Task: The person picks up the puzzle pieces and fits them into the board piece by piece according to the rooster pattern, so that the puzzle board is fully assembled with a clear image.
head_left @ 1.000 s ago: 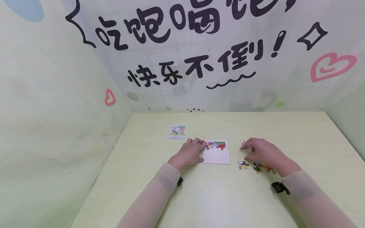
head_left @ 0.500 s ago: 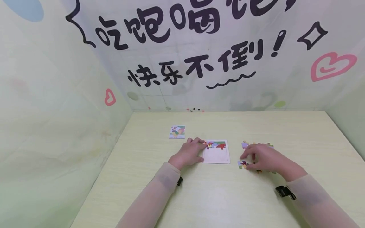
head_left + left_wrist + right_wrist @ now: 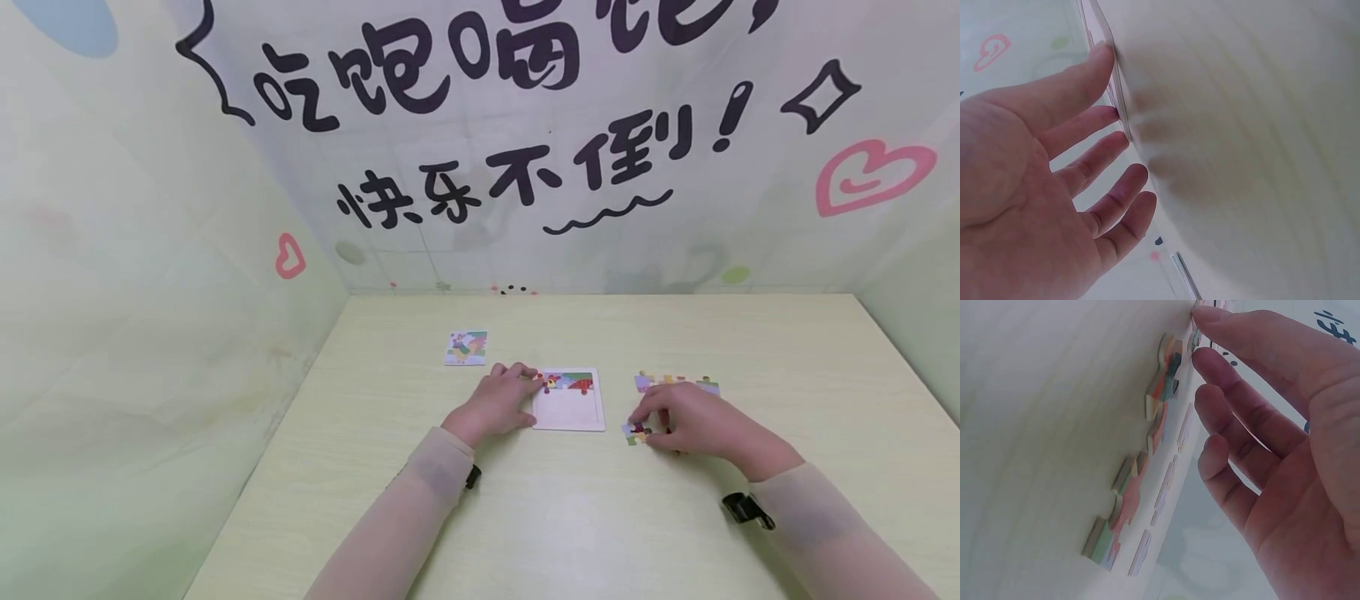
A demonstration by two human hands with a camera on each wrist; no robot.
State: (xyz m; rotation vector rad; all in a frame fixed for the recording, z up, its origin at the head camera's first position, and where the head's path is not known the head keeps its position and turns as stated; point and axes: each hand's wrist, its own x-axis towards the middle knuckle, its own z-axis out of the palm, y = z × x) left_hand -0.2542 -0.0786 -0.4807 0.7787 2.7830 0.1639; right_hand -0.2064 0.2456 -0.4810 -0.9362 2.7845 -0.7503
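A white square puzzle tray (image 3: pixel 568 410) lies mid-table, its top row filled with colourful pieces. My left hand (image 3: pixel 498 402) rests along its left side, thumb and fingertips touching the edge, the fingers only loosely bent. To the right, my right hand (image 3: pixel 690 421) pinches a blue, green and orange puzzle piece (image 3: pixel 632 435) between thumb and index finger, low at the table. In the right wrist view the other fingers of the right hand (image 3: pixel 1272 431) are half bent and hold nothing; loose puzzle pieces (image 3: pixel 1125 503) lie beside them.
Another row of puzzle pieces (image 3: pixel 644 381) lies behind the right hand, partly hidden by it. A square picture card with a rooster (image 3: pixel 466 348) lies at the back left of the table. A printed cloth wall (image 3: pixel 480 258) closes off the far side.
My right hand has come nearer from the back row to the front-left puzzle piece and taken hold of it; the piece has shifted slightly left. My left hand and the tray stay put.
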